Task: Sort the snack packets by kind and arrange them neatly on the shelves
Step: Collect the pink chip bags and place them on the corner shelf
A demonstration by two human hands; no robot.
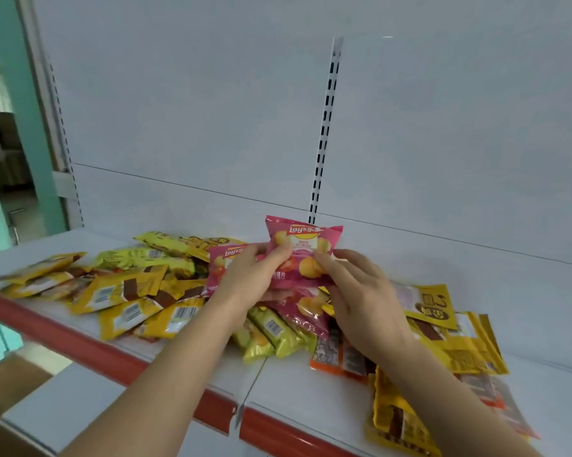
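A pink Lay's chip packet (pixel 300 245) stands upright above the pile, pinched from both sides by my left hand (pixel 248 278) and my right hand (pixel 360 291). A second pink Lay's packet (pixel 223 258) lies just behind my left hand, and a third pink packet (pixel 306 308) lies flat under the held one. Several yellow packets with barcodes (pixel 123 291) are strewn on the left of the white shelf (pixel 311 390). Yellow-green packets (pixel 271 334) lie below my wrists. More yellow packets (pixel 456 338) spread to the right.
An orange-edged packet (pixel 337 354) lies under my right forearm. The shelf has a red front strip (pixel 80 344) and a seam near the middle. A slotted upright (pixel 324 133) runs up the white back panel. A lower white shelf (pixel 67 413) juts out at bottom left.
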